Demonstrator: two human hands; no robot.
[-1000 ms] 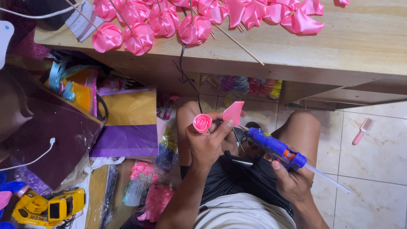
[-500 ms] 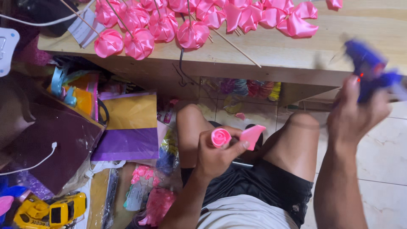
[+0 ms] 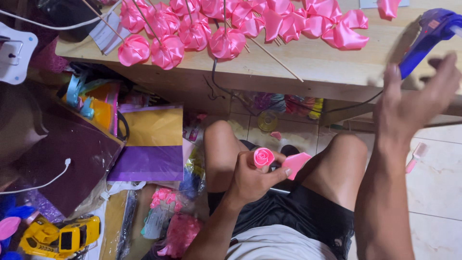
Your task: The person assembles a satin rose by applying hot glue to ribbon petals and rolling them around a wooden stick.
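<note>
Pink ribbon roses on sticks (image 3: pixel 192 29) lie on the wooden surface (image 3: pixel 327 62). The right hand (image 3: pixel 414 103) has let go of the blue glue gun (image 3: pixel 426 38) there, grip spread. The left hand (image 3: pixel 252 180) still pinches the small pink ribbon rose (image 3: pixel 263 157) over the lap.

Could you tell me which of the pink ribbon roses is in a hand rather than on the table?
The small rose held over the lap in the left hand; all the others lie on the wooden table.

head-worn view, looking steeply down, close over lap and table edge (image 3: pixel 308 82)
</note>
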